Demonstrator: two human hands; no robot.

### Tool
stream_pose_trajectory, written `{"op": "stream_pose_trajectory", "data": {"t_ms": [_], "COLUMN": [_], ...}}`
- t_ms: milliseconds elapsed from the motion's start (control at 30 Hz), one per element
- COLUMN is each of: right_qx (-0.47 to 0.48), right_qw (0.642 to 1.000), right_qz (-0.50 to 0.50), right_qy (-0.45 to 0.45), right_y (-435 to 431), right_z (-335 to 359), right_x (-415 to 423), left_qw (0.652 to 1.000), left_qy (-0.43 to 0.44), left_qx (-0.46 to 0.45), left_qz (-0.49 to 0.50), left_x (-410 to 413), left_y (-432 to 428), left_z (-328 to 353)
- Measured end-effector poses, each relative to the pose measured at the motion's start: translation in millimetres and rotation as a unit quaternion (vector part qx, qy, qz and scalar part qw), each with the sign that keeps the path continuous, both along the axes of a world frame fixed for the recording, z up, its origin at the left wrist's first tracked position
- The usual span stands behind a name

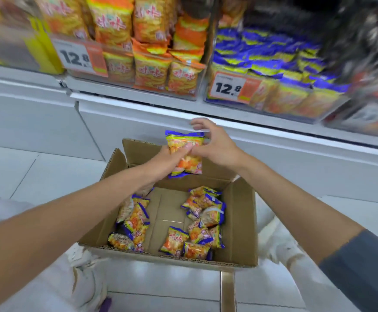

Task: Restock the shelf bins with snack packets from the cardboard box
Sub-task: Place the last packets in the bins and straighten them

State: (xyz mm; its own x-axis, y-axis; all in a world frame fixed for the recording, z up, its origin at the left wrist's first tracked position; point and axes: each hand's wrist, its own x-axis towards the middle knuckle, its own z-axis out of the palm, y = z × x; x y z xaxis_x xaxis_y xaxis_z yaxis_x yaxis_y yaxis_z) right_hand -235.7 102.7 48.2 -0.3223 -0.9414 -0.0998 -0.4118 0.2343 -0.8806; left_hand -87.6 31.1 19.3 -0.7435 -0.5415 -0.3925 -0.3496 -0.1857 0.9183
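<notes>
- Head view: the white shelf runs across, above and beyond both grips.
- Two clear shelf bins stand on it. The orange-packet bin is up and left of the grips. The blue-packet bin is up and right of them. Further bins at either edge are too blurred to tell.
- One open cardboard box sits on the floor directly beneath the grips, flaps up.
- Loose snack packets lie on the box bottom below the grips in two clusters, left and right. There are roughly a dozen, but they overlap too much for an exact count.
- The left grip is curled round the lower left side of one held packet.
- The right grip pinches the same packet's upper right edge, thumb on its front.
- That packet is blue-edged and stands upright between the two grips, above the box's far wall and below the shelf.
- Two price tags read 12.8, one on the orange-packet bin and one on the blue-packet bin.
</notes>
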Motion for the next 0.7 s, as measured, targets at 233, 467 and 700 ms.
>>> {"op": "stream_pose_trajectory", "data": {"t_ms": [233, 467, 700], "right_qx": [-0.054, -0.089, -0.136], "right_qw": [0.994, 0.985, 0.968], "right_qz": [-0.073, -0.094, -0.197], "right_qy": [-0.058, -0.117, -0.075], "right_y": [13, 0, -52], "right_z": [55, 99, 122], "right_x": [-27, -61, -140], "left_qw": [0.997, 0.979, 0.921], "left_qy": [0.064, 0.068, 0.034], "left_qx": [0.003, -0.184, -0.384], "left_qz": [-0.036, -0.048, 0.048], "left_x": [-39, -86, -136], "left_y": [-9, -31, -123], "left_z": [75, 145, 158]}}
